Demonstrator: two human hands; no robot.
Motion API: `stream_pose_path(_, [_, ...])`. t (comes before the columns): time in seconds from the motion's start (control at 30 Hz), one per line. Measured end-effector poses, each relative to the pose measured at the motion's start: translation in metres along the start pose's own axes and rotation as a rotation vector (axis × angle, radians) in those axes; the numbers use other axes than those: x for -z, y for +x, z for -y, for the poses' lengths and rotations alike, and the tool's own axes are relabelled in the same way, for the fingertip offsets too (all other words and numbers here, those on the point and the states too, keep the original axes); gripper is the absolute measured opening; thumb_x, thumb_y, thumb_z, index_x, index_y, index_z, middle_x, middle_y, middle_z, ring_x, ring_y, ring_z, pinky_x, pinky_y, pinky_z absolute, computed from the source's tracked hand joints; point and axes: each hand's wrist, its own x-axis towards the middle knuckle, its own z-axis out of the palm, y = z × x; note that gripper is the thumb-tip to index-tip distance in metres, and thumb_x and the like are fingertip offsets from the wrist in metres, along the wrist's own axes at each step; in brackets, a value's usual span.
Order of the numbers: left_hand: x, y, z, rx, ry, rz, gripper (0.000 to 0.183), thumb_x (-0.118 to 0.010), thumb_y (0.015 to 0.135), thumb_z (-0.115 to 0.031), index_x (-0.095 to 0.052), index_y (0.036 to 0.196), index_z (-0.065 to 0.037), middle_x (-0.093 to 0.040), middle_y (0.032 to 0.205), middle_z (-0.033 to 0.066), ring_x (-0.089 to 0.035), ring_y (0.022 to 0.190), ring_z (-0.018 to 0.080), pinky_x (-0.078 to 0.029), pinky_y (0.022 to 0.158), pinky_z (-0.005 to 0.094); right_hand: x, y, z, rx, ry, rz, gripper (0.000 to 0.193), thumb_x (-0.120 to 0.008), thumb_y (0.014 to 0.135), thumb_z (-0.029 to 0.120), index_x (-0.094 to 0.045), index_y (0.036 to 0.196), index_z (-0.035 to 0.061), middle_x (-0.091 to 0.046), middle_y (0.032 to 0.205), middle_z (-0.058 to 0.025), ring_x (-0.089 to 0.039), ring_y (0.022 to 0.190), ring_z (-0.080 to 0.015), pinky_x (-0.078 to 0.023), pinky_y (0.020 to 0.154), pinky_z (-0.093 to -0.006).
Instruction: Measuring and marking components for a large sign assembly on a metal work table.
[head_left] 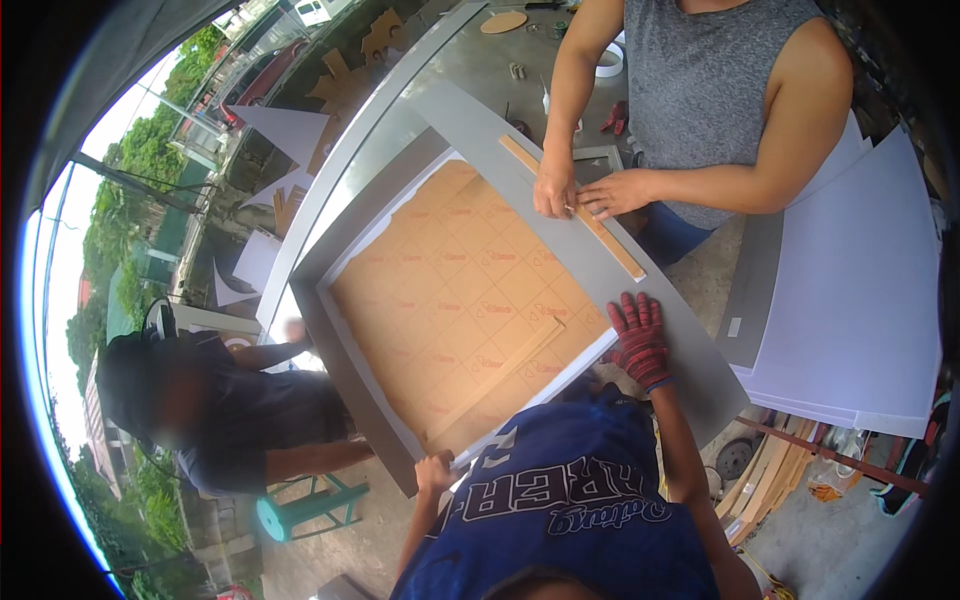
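A large shallow grey box frame lies tilted in front of me, with a brown paper-faced sheet inside its white inner edges. A loose wooden strip rests across that sheet. My bare left hand is closed round the frame's near edge at the lower left corner. My right hand, in a red and black knit glove, lies flat with fingers apart on the wide grey side panel. Across from me, a co-worker's two hands press a narrow wooden strip onto this panel; something small is pinched there.
Another person stands at the left, beside a green stool. White and grey sheets are stacked at the right, above wooden strips on the floor. A white tape roll lies at the far side.
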Motion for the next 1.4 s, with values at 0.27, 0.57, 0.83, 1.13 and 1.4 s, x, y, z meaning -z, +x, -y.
stream_pose_path(0.27, [0.005, 0.0, -0.004, -0.015, 0.042, -0.014, 0.039, -0.071, 0.064, -0.049, -0.068, 0.076, -0.013, -0.067, 0.071, 0.0131, -0.065, 0.069, 0.0328, -0.05, 0.062, 0.0433, -0.006, 0.0, -0.002, 0.009, 0.008, -0.055, 0.104, -0.07, 0.058, 0.061, -0.03, 0.142, 0.0146, -0.024, 0.148, -0.0174, -0.017, 0.137, -0.0402, -0.008, 0.112, -0.0552])
stream_pose_path(0.57, [0.004, 0.001, 0.001, -0.021, 0.045, -0.021, 0.04, -0.07, 0.065, -0.051, -0.068, 0.076, -0.012, -0.066, 0.071, 0.0138, -0.065, 0.07, 0.0341, -0.051, 0.063, 0.0443, -0.006, 0.004, 0.001, -0.005, 0.011, -0.021, 0.1, -0.069, 0.061, 0.059, -0.03, 0.142, 0.0159, -0.025, 0.148, -0.0156, -0.017, 0.138, -0.0394, -0.009, 0.112, -0.054])
stream_pose_path(0.83, [0.006, -0.001, -0.005, -0.04, 0.069, -0.042, 0.043, -0.07, 0.065, -0.054, -0.068, 0.077, -0.012, -0.067, 0.072, 0.0134, -0.066, 0.071, 0.0332, -0.051, 0.063, 0.0437, -0.002, 0.005, 0.003, -0.031, -0.002, 0.018, 0.1, -0.068, 0.063, 0.061, -0.028, 0.143, 0.0164, -0.024, 0.149, -0.0144, -0.017, 0.138, -0.0381, -0.009, 0.112, -0.0538])
stream_pose_path(1.13, [0.004, -0.002, -0.009, -0.034, 0.115, -0.073, 0.047, -0.069, 0.066, -0.056, -0.067, 0.076, -0.01, -0.067, 0.07, 0.0131, -0.066, 0.07, 0.0317, -0.051, 0.064, 0.0416, -0.007, 0.002, -0.002, -0.01, 0.009, 0.007, 0.099, -0.068, 0.063, 0.061, -0.029, 0.143, 0.0158, -0.025, 0.148, -0.0151, -0.017, 0.138, -0.0384, -0.006, 0.111, -0.0544])
stream_pose_path(1.4, [0.006, 0.0, -0.009, 0.038, 0.087, -0.09, 0.049, -0.07, 0.064, -0.056, -0.067, 0.078, -0.01, -0.067, 0.072, 0.0116, -0.066, 0.071, 0.0303, -0.051, 0.064, 0.0412, -0.01, 0.007, -0.001, 0.033, -0.007, -0.057, 0.1, -0.069, 0.061, 0.061, -0.032, 0.141, 0.0138, -0.026, 0.147, -0.0163, -0.018, 0.137, -0.0393, -0.007, 0.111, -0.0558])
